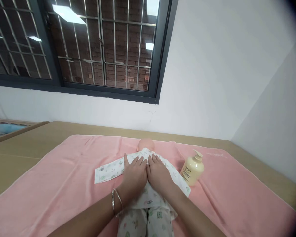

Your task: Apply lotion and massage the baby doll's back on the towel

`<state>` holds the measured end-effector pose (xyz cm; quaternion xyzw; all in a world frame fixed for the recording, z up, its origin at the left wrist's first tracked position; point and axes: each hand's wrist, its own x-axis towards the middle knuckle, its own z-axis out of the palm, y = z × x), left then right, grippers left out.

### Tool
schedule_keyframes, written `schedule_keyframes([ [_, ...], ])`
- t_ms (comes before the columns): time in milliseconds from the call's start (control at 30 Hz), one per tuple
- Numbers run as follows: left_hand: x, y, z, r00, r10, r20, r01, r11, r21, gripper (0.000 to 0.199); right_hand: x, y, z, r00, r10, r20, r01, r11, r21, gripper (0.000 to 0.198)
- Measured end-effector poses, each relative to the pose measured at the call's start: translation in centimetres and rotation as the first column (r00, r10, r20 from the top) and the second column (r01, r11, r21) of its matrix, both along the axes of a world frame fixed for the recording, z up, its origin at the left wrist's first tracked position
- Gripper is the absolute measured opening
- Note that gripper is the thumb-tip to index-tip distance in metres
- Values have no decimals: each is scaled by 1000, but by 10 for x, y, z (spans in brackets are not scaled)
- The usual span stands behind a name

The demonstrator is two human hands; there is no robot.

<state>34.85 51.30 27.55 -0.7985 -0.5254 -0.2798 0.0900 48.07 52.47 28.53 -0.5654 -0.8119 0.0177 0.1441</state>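
A baby doll (146, 144) lies on its back on a pink towel (71, 171), its head towards the wall. It is dressed in a white printed top (110, 170) with the sleeves spread out and matching trousers (133, 222). My left hand (135, 172), with bracelets at the wrist, rests flat on the chest of the top, its thumb apart from the fingers. Beside it, my right hand (160, 172) lies flat on the other half of the chest. The two hands touch near the middle and cover much of the top's front.
Right of the doll stands a pale yellow pump bottle (192, 169) on the towel, close to the sleeve. The towel covers a wooden table (24, 168) set against a white wall (202, 72). Above is a dark-framed window (160, 62) with metal bars.
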Motion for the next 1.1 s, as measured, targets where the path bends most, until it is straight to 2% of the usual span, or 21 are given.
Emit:
schedule_keyframes([
  [133, -1, -8, 4, 1000, -9, -16, 8, 1000, -21, 26, -5, -22, 11, 994, 4, 108, -3, 1000, -5, 49],
  [233, -3, -2, 0, 998, 64, -5, -64, 997, -47, 28, 0, -20, 13, 998, -54, 34, 54, 999, 3, 40],
  [333, -6, 10, -8, 993, 120, 17, -119, 991, -63, 36, 6, -7, 8, 993, -111, -49, 110, 994, -18, 45],
  [500, -12, 31, -26, 994, 50, 100, -35, 989, -146, 47, 10, 18, -13, 991, -70, -110, 70, 998, 1, 59],
  [633, -14, 40, -36, 985, 19, 170, 10, 985, -170, 51, 8, 23, -25, 988, -64, -141, 70, 997, 33, 59],
  [933, -13, 39, -40, 982, 20, 189, 7, 990, -142, 50, 8, 23, -26, 989, -69, -130, 74, 996, 40, 59],
  [1100, -14, 40, -41, 982, 8, 190, 21, 988, -150, 51, 9, 23, -24, 985, -70, -155, 71, 997, 3, 60],
])
